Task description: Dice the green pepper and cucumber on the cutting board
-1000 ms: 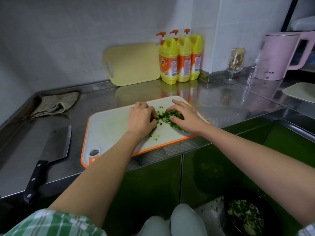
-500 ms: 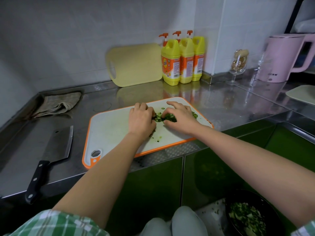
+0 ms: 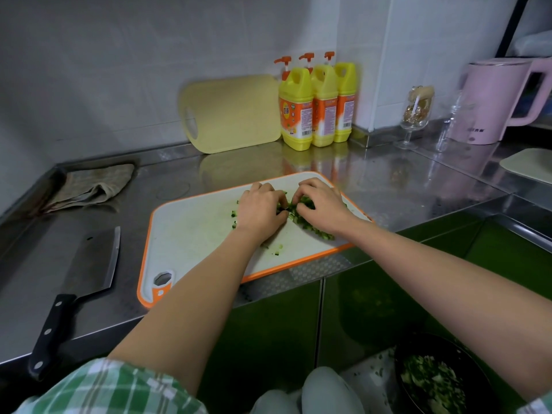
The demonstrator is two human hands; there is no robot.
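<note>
white plastic with an orange rim: the cutting board point(image 3: 194, 234) lies flat on the steel bench point(image 3: 388, 180), its handle hole at the near left corner. the diced green pieces point(image 3: 310, 225) form a loose pile on the right half of the board, and a few stray bits lie toward the board's middle and near edge. pepper and cucumber cannot be told apart in the pile.

the left hand point(image 3: 263, 210) is over the left side of the pile, knuckles up, fingers curled in around the pieces. the right hand point(image 3: 322, 204) is over the right side, fingers likewise curled and gathering pieces. the fingertips of both hands nearly meet over the pile.

left of the board, apart from it, a cleaver point(image 3: 89, 264) lies flat on the bench with its black handle toward the person. behind the board to the left lies a crumpled cloth point(image 3: 89, 186). behind the board, a yellow board point(image 3: 233, 115) leans on the wall, with three yellow detergent bottles point(image 3: 316, 106) just beside it. right of and behind the board stand a stemmed glass point(image 3: 416, 115) and a pink kettle point(image 3: 493, 100). below the board's right end, under bench level, a dark bowl point(image 3: 433, 380) holds chopped greens.
</note>
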